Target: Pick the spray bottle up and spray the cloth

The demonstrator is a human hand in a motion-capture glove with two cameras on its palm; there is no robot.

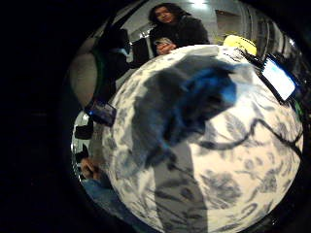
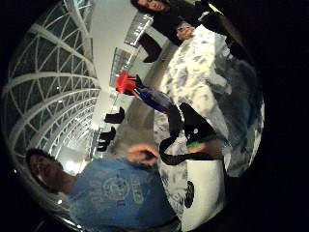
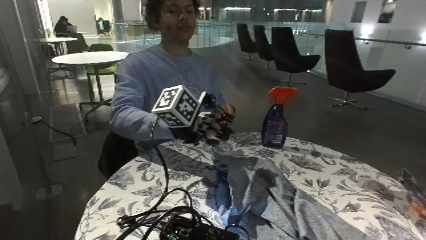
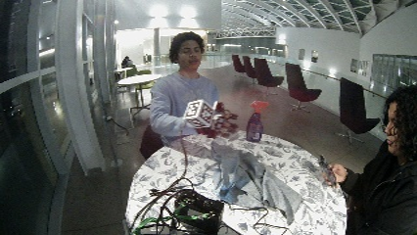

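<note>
A purple spray bottle [image 3: 274,124] with an orange-red trigger head stands upright on the round floral table [image 3: 140,182], near its far edge. A grey cloth [image 3: 276,192] lies spread across the table's middle; it also shows as grey cloth [image 1: 184,97] below the palm. My gloved right hand [image 3: 212,122] hovers above the table's far edge, left of the bottle and apart from it, fingers loosely curled and holding nothing. The thumb side view shows the spray bottle [image 2: 145,93] lying off to the side of the palm. In the wide view the spray bottle [image 4: 255,123] stands right of the hand [image 4: 221,122].
Black cables and a dark device [image 3: 183,227] lie at the table's near edge. A second person [image 4: 384,166] sits at the right side holding a phone [image 4: 324,169]. A lit tablet [image 1: 278,77] rests near the table rim. Black chairs [image 3: 349,70] stand behind.
</note>
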